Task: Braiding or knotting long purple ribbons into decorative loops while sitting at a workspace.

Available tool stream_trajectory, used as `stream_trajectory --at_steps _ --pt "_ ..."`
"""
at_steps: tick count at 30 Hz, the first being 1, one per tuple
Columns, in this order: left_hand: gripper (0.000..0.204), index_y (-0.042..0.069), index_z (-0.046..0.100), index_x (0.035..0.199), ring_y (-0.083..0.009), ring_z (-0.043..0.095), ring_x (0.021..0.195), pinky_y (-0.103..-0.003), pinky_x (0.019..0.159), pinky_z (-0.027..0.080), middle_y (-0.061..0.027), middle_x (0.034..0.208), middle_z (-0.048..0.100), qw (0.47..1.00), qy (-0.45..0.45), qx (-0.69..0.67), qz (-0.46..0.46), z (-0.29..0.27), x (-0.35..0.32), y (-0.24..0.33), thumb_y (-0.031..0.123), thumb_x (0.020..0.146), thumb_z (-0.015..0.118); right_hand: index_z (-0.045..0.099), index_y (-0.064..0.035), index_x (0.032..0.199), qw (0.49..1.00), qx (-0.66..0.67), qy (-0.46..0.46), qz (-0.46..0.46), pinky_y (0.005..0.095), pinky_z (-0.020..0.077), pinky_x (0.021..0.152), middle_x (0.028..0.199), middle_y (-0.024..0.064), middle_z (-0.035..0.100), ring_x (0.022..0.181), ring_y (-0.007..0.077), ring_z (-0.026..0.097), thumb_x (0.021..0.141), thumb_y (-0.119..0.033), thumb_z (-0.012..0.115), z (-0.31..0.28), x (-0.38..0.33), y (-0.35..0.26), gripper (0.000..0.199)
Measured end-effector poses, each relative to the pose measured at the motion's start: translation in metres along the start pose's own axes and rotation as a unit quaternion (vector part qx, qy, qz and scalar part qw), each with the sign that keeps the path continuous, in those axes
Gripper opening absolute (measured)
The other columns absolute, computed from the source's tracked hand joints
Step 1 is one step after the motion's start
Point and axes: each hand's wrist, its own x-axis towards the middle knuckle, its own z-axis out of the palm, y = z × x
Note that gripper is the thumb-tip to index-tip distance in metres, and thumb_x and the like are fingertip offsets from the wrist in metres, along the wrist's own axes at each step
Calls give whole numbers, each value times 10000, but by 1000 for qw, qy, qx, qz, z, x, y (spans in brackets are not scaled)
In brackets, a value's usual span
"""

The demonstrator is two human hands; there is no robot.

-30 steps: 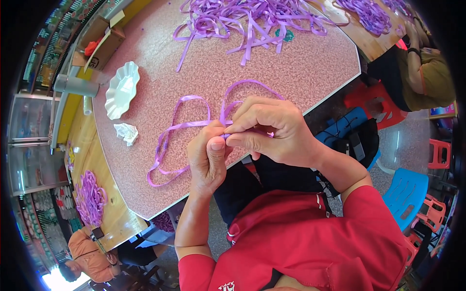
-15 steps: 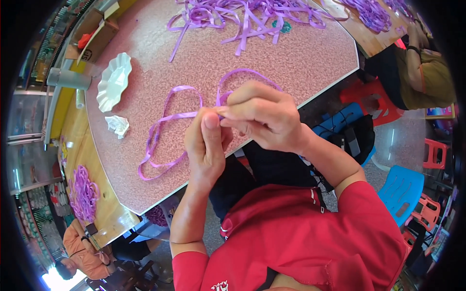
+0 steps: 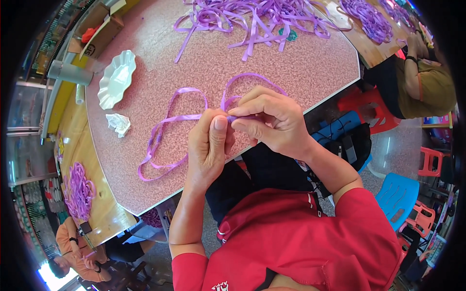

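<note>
Your left hand [image 3: 209,148] and your right hand [image 3: 272,121] meet just above the near edge of the speckled pink table [image 3: 310,72]. Both are closed in a pinch on the same purple ribbon [image 3: 170,121]. Your left thumb lies along the top with its nail facing up and the fingers are curled under. Your right hand's fingers are bent over from the right, with the fingertips touching your left thumb tip at the pinch. A short bit of ribbon shows between the 2 hands.

From the pinch the ribbon runs out onto the table in loops. 1 loop arches up and over behind your right hand. Another swings left in a rounded curve, then trails down to a long narrow loop that ends near the table's lower left edge. The ribbon lies flat on the tabletop except where you lift it at the pinch.

At the far side of the table lies a big tangled pile of purple ribbons [image 3: 252,19], well apart from your hands. To the left sit a white scalloped dish [image 3: 115,77] and, nearer to you, a crumpled white tissue [image 3: 119,123], both clear of the ribbon. A cardboard box [image 3: 97,34] stands at the far left corner.

On the wooden table [image 3: 104,213] at left lies another heap of purple ribbon [image 3: 77,189]. A person in an olive top [image 3: 427,87] sits at upper right, and another person in orange [image 3: 73,242] at lower left. A blue plastic stool [image 3: 398,194] stands to your right.
</note>
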Motion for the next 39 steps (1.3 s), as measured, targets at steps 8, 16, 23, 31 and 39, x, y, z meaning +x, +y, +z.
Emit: stream_trajectory --at_steps 8,16,23,31,39 --pt "332 31 547 952 -51 387 584 -226 511 312 20 666 435 999 13 20 33 -1 -1 1 326 1047 431 672 5 1002 999 18 -18 33 209 512 498 957 96 619 677 97 625 833 65 699 0 1 -7 181" --pt "319 34 514 883 -87 384 584 -260 512 312 -10 678 430 979 79 110 155 7 2 -14 298 1045 435 678 3 999 997 -53 -4 -62 228 513 511 949 111 628 648 104 632 828 35 720 2 1 -3 179" --pt "318 45 472 977 -81 365 584 -251 518 314 -20 764 455 983 119 -7 137 27 -2 -18 344 1052 396 689 -13 990 994 -65 8 -87 265 505 570 911 105 647 724 140 639 811 6 747 4 7 2 190" --pt "323 39 498 965 -92 394 586 -243 511 308 -28 737 473 957 119 139 227 11 0 -27 333 1052 395 684 -2 956 985 -85 -53 -142 289 520 606 880 123 656 741 207 659 780 17 736 -9 14 -4 185" --pt "325 43 543 966 -46 353 530 -207 481 280 33 650 410 994 90 -54 -17 15 3 -2 326 1056 411 693 3 999 978 -130 -29 -160 308 518 603 901 112 642 726 214 644 807 22 718 -2 17 13 195"
